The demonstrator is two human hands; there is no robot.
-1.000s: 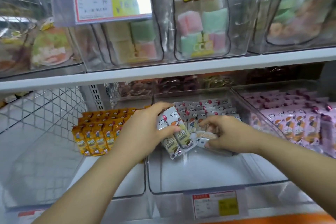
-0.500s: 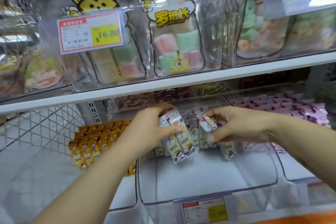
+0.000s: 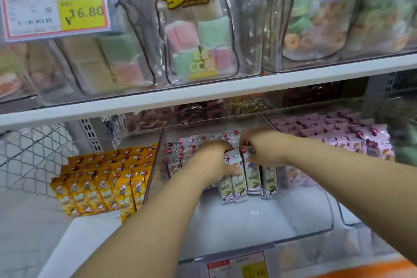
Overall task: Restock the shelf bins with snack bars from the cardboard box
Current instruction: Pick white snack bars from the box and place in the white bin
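Two hands (image 3: 211,163) (image 3: 265,152) grip four front-row snack bars (image 3: 239,187) — one clear bin (image 3: 259,219).

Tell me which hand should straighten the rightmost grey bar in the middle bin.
Right. The right hand sits directly over the rightmost bar; the left hand is further left, thumb clamped on other bars in the row.

The middle bin (image 3: 316,221) was clear, glossy plastic, and the snack bars (image 3: 250,178) wore shiny printed film. The shelf edge (image 3: 203,95) looked smooth and painted white, and the mesh divider (image 3: 33,149) was metal wire.
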